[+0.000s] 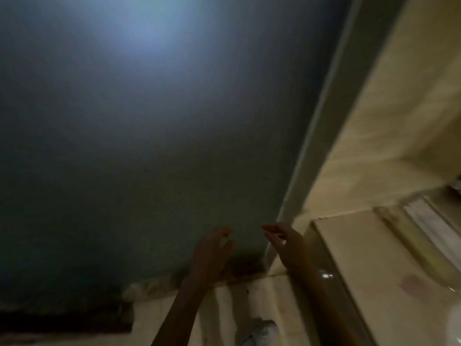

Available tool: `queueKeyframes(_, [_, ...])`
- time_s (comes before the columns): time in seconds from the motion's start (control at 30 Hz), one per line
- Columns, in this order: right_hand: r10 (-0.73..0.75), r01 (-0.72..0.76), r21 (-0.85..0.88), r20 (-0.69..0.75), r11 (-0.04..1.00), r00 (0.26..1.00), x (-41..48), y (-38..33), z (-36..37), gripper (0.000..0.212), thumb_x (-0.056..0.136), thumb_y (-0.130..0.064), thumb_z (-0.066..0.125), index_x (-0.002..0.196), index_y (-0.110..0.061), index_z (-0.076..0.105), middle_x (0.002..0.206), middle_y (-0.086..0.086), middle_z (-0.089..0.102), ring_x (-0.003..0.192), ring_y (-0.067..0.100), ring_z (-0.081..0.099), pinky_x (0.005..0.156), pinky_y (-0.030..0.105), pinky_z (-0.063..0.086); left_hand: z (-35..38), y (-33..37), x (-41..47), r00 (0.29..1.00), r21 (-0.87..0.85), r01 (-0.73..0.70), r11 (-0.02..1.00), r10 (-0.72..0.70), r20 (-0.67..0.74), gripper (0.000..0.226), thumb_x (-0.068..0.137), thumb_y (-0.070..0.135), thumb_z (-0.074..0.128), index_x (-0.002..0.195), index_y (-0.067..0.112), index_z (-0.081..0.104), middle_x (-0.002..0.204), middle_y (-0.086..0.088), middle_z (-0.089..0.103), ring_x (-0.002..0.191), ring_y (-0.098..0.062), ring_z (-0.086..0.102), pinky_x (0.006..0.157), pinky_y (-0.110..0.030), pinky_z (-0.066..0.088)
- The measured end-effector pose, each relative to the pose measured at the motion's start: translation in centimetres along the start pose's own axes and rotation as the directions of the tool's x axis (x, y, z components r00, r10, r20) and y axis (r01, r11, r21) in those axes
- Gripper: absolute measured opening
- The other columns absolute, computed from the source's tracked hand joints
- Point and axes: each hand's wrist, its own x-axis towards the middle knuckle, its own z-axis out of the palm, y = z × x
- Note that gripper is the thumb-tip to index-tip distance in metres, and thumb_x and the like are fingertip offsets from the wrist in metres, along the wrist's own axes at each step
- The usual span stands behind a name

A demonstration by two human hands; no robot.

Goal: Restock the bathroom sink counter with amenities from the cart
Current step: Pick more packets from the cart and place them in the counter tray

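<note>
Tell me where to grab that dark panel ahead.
Probably its pale right edge, the only raised part showing; no handle is visible on the dark panel. Come from the right with the right hand, fingers hooked round the edge. Blur hides detail.

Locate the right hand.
Head view, lower centre-right: the right hand is raised, empty, beside the left hand, over the edge where the dark panel meets the beige tiled wall.

We count two hands, one left hand [210, 253] and one right hand [287, 245], on two bare forearms [179, 313]. Beyond their fingertips we see one dark panel [149, 146] bearing one pale glare [152, 33]. Right of the right hand we count one cream ledge [361, 258] and one small glint [324, 274]; the rest is too blurred to count.
</note>
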Motion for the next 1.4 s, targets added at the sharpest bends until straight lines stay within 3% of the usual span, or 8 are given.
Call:
queueKeyframes(0.17, [-0.140, 0.139, 0.020, 0.243, 0.990, 0.960, -4.8, -5.5, 8.3, 0.014, 0.088, -0.016, 0.067, 0.094, -0.028, 0.068, 0.102, -0.003, 0.071, 0.093, 0.009, 0.063, 0.084, 0.013, 0.045, -4.9, -7.9, -8.3, 0.957, -0.097, 0.191, 0.977, -0.207, -0.202, 0.027, 0.088, 0.018, 0.066, 0.115, 0.018, 0.067, 0.114, 0.000, 0.067, 0.107, -0.018, 0.062, 0.092, -0.026, 0.043])
queueKeyframes(0.33, [-0.262, 0.278, 0.034, 0.465, 0.960, 0.846, -11.4, -9.8, 15.0, 0.008, 0.087, -0.036, 0.061, 0.094, -0.034, 0.065, 0.100, -0.006, 0.069, 0.094, 0.011, 0.065, 0.090, 0.036, 0.051, -7.6, -13.1, -17.8, 0.885, -0.161, 0.287, 0.944, -0.325, -0.332, 0.025, 0.092, 0.029, 0.061, 0.117, 0.023, 0.063, 0.110, 0.008, 0.063, 0.104, -0.011, 0.059, 0.086, -0.019, 0.041])
queueKeyframes(0.43, [-0.351, 0.383, 0.068, 0.571, 0.921, 0.742, -15.9, -11.9, 19.6, 0.023, 0.082, -0.053, 0.048, 0.094, -0.038, 0.061, 0.099, -0.010, 0.064, 0.092, 0.006, 0.061, 0.089, 0.020, 0.047, -8.9, -16.3, -24.3, 0.799, -0.202, 0.362, 0.910, -0.414, -0.435, 0.024, 0.091, 0.029, 0.063, 0.114, 0.023, 0.067, 0.107, 0.005, 0.066, 0.098, -0.014, 0.062, 0.079, -0.019, 0.041])
queueKeyframes(0.63, [-0.346, 0.501, 0.119, 0.853, 0.857, 0.390, -24.6, -16.4, 28.3, 0.024, 0.096, -0.024, 0.055, 0.118, -0.022, 0.065, 0.115, -0.010, 0.062, 0.105, 0.002, 0.056, 0.090, 0.006, 0.040, -11.5, -20.8, -37.4, 0.494, -0.339, 0.572, 0.747, -0.643, -0.585, 0.027, 0.089, 0.028, 0.064, 0.116, 0.030, 0.065, 0.107, 0.008, 0.066, 0.096, -0.010, 0.060, 0.079, -0.021, 0.042])
queueKeyframes(0.87, [-0.384, 0.530, 0.255, 0.911, 0.809, 0.149, -32.1, -21.4, 37.6, 0.015, 0.096, -0.022, 0.056, 0.107, -0.031, 0.061, 0.097, -0.026, 0.056, 0.088, -0.022, 0.052, 0.068, -0.007, 0.035, -14.4, -24.2, -47.3, 0.135, -0.523, 0.628, 0.576, -0.743, -0.656, 0.026, 0.090, 0.025, 0.064, 0.115, 0.030, 0.065, 0.107, 0.010, 0.066, 0.095, -0.007, 0.060, 0.075, -0.020, 0.044])
queueKeyframes(1.03, [-0.460, 0.548, 0.397, 0.887, 0.736, -0.025, -35.3, -25.5, 44.9, 0.027, 0.093, -0.020, 0.060, 0.104, -0.045, 0.059, 0.105, -0.026, 0.062, 0.098, -0.015, 0.055, 0.080, 0.006, 0.043, -18.3, -28.1, -50.8, -0.028, -0.559, 0.680, 0.474, -0.745, -0.666, 0.028, 0.091, 0.028, 0.062, 0.119, 0.030, 0.062, 0.109, 0.011, 0.064, 0.099, -0.006, 0.060, 0.077, -0.019, 0.044])
queueKeyframes(1.2, [-0.552, 0.583, 0.496, 0.828, 0.643, -0.096, -35.9, -30.8, 53.3, 0.027, 0.089, -0.022, 0.065, 0.106, -0.044, 0.062, 0.099, -0.028, 0.065, 0.096, -0.006, 0.061, 0.084, 0.024, 0.051, -25.4, -33.5, -51.1, -0.079, -0.534, 0.719, 0.445, -0.711, -0.699, 0.027, 0.090, 0.027, 0.064, 0.118, 0.028, 0.063, 0.110, 0.008, 0.065, 0.099, -0.008, 0.060, 0.075, -0.015, 0.040])
queueKeyframes(1.4, [-0.630, 0.698, 0.535, 0.761, 0.476, -0.154, -35.5, -40.0, 63.5, 0.019, 0.089, -0.026, 0.066, 0.107, -0.033, 0.066, 0.094, -0.024, 0.060, 0.083, -0.013, 0.054, 0.071, 0.005, 0.039, -36.5, -41.1, -50.0, -0.059, -0.492, 0.722, 0.486, -0.666, -0.744, 0.027, 0.090, 0.026, 0.063, 0.117, 0.022, 0.065, 0.114, 0.006, 0.067, 0.100, -0.010, 0.064, 0.082, -0.023, 0.051])
